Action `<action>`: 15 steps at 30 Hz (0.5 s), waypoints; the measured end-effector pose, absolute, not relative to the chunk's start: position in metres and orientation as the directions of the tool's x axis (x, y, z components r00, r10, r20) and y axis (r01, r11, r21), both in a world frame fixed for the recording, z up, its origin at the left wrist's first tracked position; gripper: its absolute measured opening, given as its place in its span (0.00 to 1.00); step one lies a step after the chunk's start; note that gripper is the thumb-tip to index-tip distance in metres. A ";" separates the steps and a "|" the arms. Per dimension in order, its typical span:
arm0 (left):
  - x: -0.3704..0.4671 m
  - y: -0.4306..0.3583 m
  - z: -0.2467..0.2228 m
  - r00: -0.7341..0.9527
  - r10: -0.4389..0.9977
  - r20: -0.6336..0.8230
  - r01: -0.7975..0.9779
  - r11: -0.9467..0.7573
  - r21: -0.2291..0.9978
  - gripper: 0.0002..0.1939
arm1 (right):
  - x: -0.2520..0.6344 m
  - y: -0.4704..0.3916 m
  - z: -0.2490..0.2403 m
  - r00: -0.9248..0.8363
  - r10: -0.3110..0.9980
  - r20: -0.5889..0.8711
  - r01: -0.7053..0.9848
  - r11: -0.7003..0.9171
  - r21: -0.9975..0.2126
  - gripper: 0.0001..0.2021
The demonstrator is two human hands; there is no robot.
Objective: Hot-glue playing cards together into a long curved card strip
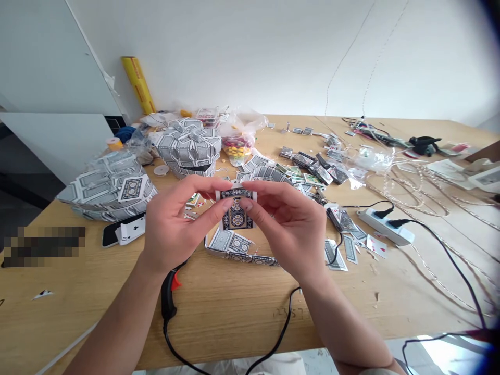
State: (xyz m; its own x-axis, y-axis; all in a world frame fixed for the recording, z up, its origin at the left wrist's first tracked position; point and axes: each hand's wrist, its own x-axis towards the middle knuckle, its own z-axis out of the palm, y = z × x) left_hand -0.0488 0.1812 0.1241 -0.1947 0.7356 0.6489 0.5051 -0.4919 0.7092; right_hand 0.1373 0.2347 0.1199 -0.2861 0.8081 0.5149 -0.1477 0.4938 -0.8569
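A playing card [239, 221] with a dark patterned back is pinched between my left hand [177, 221] and my right hand [295, 224]. Both thumbs press on its face and the fingertips meet along its top edge. Below it on the table lies a low curved piece made of joined cards [234, 256], partly hidden by my right hand. A black hot glue gun [169, 297] with a red trigger lies under my left wrist, its front end hidden.
Card-covered shapes [189, 146] stand at the back left, near a phone [111, 233] with cards on it. Loose cards and packs [320, 169] are strewn at the right, beside a white power strip [386, 226] with black cords. Twisted rope [425, 182] spreads across the far right.
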 end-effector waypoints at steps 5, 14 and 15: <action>-0.048 0.181 0.122 -0.155 0.696 0.701 0.531 -0.539 0.654 0.15 | 0.139 0.234 0.121 -0.276 0.798 0.536 -0.132 0.520 -0.844 0.15; -0.045 0.184 0.124 -0.101 0.597 0.796 0.590 -0.608 0.532 0.19 | 0.142 0.232 0.119 -0.229 0.730 0.644 0.043 0.668 -0.742 0.16; -0.045 0.184 0.123 -0.096 0.600 0.794 0.596 -0.604 0.528 0.19 | 0.142 0.231 0.119 -0.230 0.722 0.653 0.060 0.680 -0.730 0.16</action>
